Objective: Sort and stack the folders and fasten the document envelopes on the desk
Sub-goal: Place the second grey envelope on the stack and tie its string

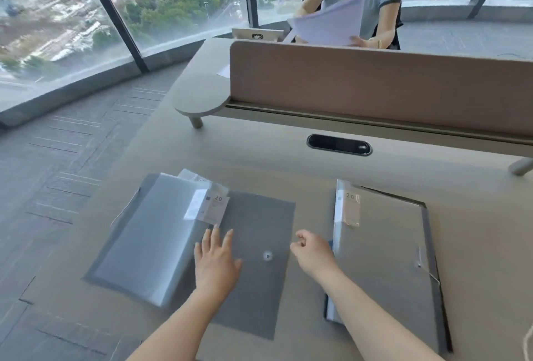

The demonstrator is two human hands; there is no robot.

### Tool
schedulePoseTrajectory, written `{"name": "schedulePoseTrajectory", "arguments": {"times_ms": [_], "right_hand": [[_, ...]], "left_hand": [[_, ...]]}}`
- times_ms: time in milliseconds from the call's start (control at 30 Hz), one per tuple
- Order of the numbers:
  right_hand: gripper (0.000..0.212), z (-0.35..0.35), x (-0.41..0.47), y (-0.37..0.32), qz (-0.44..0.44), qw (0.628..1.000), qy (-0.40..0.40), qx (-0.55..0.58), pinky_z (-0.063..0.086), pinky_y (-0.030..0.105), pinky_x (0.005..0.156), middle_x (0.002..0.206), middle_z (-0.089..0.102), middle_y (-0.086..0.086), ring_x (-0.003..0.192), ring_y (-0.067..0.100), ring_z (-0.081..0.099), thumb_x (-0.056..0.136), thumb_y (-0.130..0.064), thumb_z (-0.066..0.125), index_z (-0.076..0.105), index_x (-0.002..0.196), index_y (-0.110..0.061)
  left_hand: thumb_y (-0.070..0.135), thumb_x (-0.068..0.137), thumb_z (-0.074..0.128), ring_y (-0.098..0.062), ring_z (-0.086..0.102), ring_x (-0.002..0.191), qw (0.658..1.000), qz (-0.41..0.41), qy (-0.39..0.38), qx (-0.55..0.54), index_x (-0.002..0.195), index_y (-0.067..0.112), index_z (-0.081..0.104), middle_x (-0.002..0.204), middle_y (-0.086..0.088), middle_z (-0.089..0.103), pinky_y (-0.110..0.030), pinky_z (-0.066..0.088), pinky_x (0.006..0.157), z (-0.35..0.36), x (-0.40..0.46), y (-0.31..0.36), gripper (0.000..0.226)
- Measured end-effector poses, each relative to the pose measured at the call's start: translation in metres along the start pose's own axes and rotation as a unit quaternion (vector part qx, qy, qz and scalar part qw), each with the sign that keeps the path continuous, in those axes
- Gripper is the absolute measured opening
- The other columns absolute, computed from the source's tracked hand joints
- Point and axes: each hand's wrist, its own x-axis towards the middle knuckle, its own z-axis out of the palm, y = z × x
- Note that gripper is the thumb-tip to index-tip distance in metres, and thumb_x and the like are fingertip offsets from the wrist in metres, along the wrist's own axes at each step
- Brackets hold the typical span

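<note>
A dark grey document envelope (256, 282) with a round button clasp (267, 255) lies flat in the middle of the desk. On its left side rests a translucent grey folder (155, 236) with a "20" label. My left hand (216, 262) lies flat and open on the envelope, touching the folder's right edge. My right hand (313, 254) hovers loosely curled, holding nothing, beside a second translucent folder (380, 251). That folder sits on another dark envelope (432, 259) with a string tie at its right edge.
A brown partition screen (375, 86) stands along the back of the desk (288, 164), with a black cable port (339, 145) in front of it. Behind it a person holds sheets of paper (328, 23). The desk's left edge drops to carpet floor.
</note>
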Motion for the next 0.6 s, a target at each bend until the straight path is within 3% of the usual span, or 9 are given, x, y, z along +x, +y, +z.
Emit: {"name": "schedulePoseTrajectory", "arguments": {"times_ms": [233,300,400,500,567,600], "right_hand": [[0.033,0.034,0.001,-0.003,0.064,0.997,0.006,-0.050,0.044,0.033,0.073,0.106,0.064,0.008,0.087,0.029,0.057,0.087,-0.024,0.050,0.058,0.117,-0.011],[0.030,0.040,0.003,-0.002,0.075,0.996,0.020,-0.052,0.046,0.034,0.075,0.108,0.063,0.010,0.092,0.031,0.060,0.087,-0.022,0.050,0.060,0.112,-0.011],[0.021,0.048,0.006,-0.005,0.092,0.995,0.036,-0.011,0.046,0.032,0.073,0.110,0.065,0.010,0.085,0.027,0.058,0.085,-0.014,0.049,0.061,0.103,-0.015],[0.037,0.057,0.013,-0.007,0.141,0.985,0.050,0.084,0.043,0.030,0.071,0.112,0.066,0.014,0.080,0.023,0.052,0.083,-0.002,0.048,0.061,0.118,-0.003],[0.041,0.062,0.018,-0.007,0.179,0.965,0.079,0.176,0.038,0.033,0.062,0.090,0.064,0.025,0.065,0.024,0.046,0.078,0.004,0.046,0.057,0.117,0.012],[0.036,0.062,0.017,-0.009,0.195,0.952,0.088,0.218,0.034,0.032,0.059,0.074,0.056,0.021,0.058,0.023,0.042,0.077,0.007,0.046,0.058,0.110,0.014]], "left_hand": [[0.058,0.085,0.060,-0.029,0.000,0.153,0.997,-0.070,-0.027,-0.003,0.157,0.032,0.006,0.166,-0.008,-0.001,-0.047,0.011,0.122,0.005,0.006,-0.059,0.093],[0.061,0.082,0.062,-0.029,0.000,0.153,0.997,-0.074,-0.032,-0.012,0.156,0.035,0.004,0.166,-0.008,-0.004,-0.048,0.011,0.122,0.008,0.009,-0.070,0.098],[0.065,0.079,0.063,-0.027,0.003,0.153,0.997,-0.069,-0.038,-0.027,0.156,0.037,0.002,0.166,-0.006,-0.005,-0.048,0.014,0.121,0.013,0.011,-0.078,0.102],[0.066,0.078,0.063,-0.028,0.005,0.152,0.997,-0.059,-0.031,-0.040,0.156,0.037,0.004,0.166,-0.005,-0.003,-0.045,0.017,0.121,0.018,0.012,-0.083,0.102],[0.067,0.078,0.063,-0.028,0.006,0.152,0.997,-0.053,-0.029,-0.042,0.156,0.037,0.005,0.166,-0.005,-0.002,-0.043,0.019,0.120,0.019,0.012,-0.085,0.102],[0.068,0.078,0.063,-0.029,0.006,0.152,0.997,-0.051,-0.028,-0.042,0.156,0.037,0.005,0.166,-0.005,-0.001,-0.042,0.020,0.120,0.019,0.012,-0.084,0.102]]}}
